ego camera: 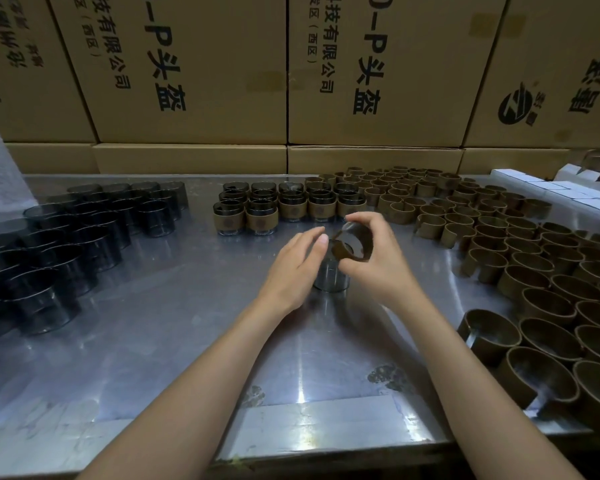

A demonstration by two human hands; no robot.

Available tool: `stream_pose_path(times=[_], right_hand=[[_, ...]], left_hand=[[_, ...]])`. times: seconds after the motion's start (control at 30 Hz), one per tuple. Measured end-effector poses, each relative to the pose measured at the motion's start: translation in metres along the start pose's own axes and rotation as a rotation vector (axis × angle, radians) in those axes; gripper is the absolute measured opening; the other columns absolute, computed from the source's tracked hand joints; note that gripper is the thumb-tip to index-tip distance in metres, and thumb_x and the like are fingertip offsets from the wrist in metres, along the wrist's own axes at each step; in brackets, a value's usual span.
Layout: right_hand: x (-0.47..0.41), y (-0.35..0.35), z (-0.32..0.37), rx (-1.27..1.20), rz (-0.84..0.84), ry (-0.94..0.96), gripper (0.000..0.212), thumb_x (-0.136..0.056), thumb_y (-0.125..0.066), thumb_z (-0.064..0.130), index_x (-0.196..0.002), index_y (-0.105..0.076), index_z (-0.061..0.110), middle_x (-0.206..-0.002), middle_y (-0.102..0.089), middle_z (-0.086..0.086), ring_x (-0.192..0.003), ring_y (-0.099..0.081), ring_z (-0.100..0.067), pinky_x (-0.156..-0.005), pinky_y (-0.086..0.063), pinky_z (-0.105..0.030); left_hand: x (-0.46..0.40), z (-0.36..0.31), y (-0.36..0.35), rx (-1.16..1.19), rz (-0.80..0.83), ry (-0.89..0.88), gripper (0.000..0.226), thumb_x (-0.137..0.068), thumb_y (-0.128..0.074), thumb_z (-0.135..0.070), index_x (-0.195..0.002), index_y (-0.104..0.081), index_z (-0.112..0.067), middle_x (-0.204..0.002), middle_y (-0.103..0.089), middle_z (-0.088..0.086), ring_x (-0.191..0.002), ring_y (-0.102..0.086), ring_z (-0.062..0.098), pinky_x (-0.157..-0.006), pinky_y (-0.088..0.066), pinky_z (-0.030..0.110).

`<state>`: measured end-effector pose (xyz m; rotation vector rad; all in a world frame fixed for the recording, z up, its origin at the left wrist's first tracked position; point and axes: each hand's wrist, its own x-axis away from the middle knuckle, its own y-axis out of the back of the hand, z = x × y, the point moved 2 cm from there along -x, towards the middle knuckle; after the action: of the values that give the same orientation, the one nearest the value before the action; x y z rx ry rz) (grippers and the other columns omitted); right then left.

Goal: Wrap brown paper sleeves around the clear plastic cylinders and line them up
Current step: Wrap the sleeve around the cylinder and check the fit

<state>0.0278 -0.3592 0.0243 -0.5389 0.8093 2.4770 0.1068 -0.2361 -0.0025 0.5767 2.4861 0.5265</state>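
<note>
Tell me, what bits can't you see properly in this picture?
- Head view: most of the clear cylinder on the table, hidden by the left hand and right hand.
- The near side of the brown sleeve, covered by the right hand's fingers.
- The stamp on the finished cups: too small.
- The box print: cut off by the top edge.

I see a lone cylinder [330, 277] standing mid-table [153, 323]. Left of it the bare cylinders [66, 237] are grouped, right of it the loose sleeves [520, 258]; behind it stand the sleeved cylinders [288, 206], with cartons [194, 71] stacked beyond.
</note>
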Motion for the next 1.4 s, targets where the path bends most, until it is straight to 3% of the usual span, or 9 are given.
stream_pose_path(times=[0.13, 0.3, 0.43, 0.7, 0.83, 0.93, 1.03, 1.13, 1.4], right_hand=[[0.003, -0.008, 0.006, -0.042, 0.158, 0.056, 0.063, -0.070, -0.061, -0.008, -0.112, -0.050, 0.038, -0.115, -0.045, 0.007, -0.119, -0.045, -0.017, -0.102, -0.041, -0.033], [0.004, -0.013, 0.009, -0.113, 0.233, 0.041, 0.065, -0.074, -0.056, -0.009, -0.114, -0.047, 0.042, -0.121, -0.043, 0.005, -0.117, -0.045, -0.006, -0.093, -0.036, -0.008], [0.003, -0.017, 0.007, -0.232, 0.276, -0.054, 0.057, -0.075, -0.051, 0.018, -0.124, -0.040, 0.044, -0.122, -0.037, 0.016, -0.109, -0.039, 0.015, -0.081, -0.034, 0.002], [0.002, -0.022, -0.005, -0.178, 0.207, -0.014, 0.049, -0.089, -0.060, 0.008, -0.124, -0.032, 0.028, -0.129, -0.037, -0.001, -0.120, -0.042, -0.011, -0.101, -0.043, -0.029], [0.003, -0.022, -0.003, -0.129, 0.225, 0.036, 0.056, -0.092, -0.059, 0.017, -0.134, -0.031, 0.040, -0.140, -0.031, 0.002, -0.112, -0.032, 0.025, -0.092, -0.030, 0.001], [0.004, -0.025, -0.008, -0.160, 0.242, -0.035, 0.073, -0.094, -0.058, 0.022, -0.148, -0.010, 0.033, -0.149, -0.027, -0.002, -0.135, -0.032, -0.004, -0.107, -0.031, -0.020], [0.004, -0.027, -0.012, -0.213, 0.236, -0.138, 0.081, -0.094, -0.058, 0.023, -0.149, 0.002, 0.024, -0.134, -0.040, 0.004, -0.121, -0.045, -0.010, -0.093, -0.037, -0.016], [0.002, -0.030, -0.019, -0.219, 0.237, -0.231, 0.076, -0.095, -0.056, 0.029, -0.149, -0.004, 0.018, -0.109, -0.043, 0.021, -0.111, -0.047, -0.008, -0.097, -0.037, -0.024], [0.001, -0.031, -0.025, -0.289, 0.253, -0.275, 0.048, -0.097, -0.051, 0.031, -0.141, -0.036, 0.019, -0.120, -0.054, 0.011, -0.120, -0.049, -0.011, -0.102, -0.038, -0.027]], left_hand=[[0.000, -0.002, 0.002, 0.114, -0.015, 0.044, 0.029, -0.102, -0.027, -0.045, -0.100, -0.056, -0.046, -0.102, -0.051, -0.014, -0.105, -0.050, 0.003, -0.092, -0.035, 0.023], [0.001, -0.003, -0.001, 0.242, 0.068, 0.134, 0.033, -0.099, -0.027, -0.055, -0.086, -0.054, -0.042, -0.102, -0.043, -0.009, -0.101, -0.048, -0.004, -0.093, -0.035, 0.025], [0.000, -0.001, 0.000, 0.273, 0.078, 0.163, 0.030, -0.099, -0.030, -0.055, -0.090, -0.053, -0.040, -0.107, -0.043, -0.008, -0.107, -0.049, 0.000, -0.105, -0.037, 0.036], [0.004, -0.003, 0.000, 0.335, 0.189, 0.163, 0.066, -0.080, -0.037, -0.074, -0.126, -0.052, -0.029, -0.125, -0.057, -0.006, -0.121, -0.051, 0.009, -0.111, -0.035, 0.041], [0.003, -0.003, 0.001, 0.376, 0.163, 0.169, 0.053, -0.093, -0.038, -0.058, -0.130, -0.051, -0.023, -0.129, -0.056, 0.000, -0.124, -0.050, 0.013, -0.112, -0.034, 0.043], [0.005, -0.002, 0.000, 0.330, 0.128, 0.120, 0.044, -0.101, -0.028, -0.049, -0.131, -0.050, -0.026, -0.131, -0.056, -0.001, -0.126, -0.049, 0.013, -0.112, -0.034, 0.044], [0.007, -0.001, -0.001, 0.262, 0.131, 0.077, 0.046, -0.101, -0.022, -0.048, -0.134, -0.046, -0.026, -0.135, -0.052, -0.001, -0.129, -0.045, 0.012, -0.113, -0.033, 0.043], [0.004, 0.003, 0.001, 0.200, 0.145, 0.133, 0.060, -0.098, -0.024, -0.053, -0.146, -0.035, -0.019, -0.147, -0.042, 0.003, -0.138, -0.036, 0.016, -0.116, -0.027, 0.043], [0.007, 0.004, 0.007, 0.029, 0.211, 0.133, 0.078, -0.082, -0.015, -0.071, -0.143, -0.039, -0.030, -0.147, -0.044, -0.002, -0.135, -0.039, 0.015, -0.099, -0.025, 0.022]])
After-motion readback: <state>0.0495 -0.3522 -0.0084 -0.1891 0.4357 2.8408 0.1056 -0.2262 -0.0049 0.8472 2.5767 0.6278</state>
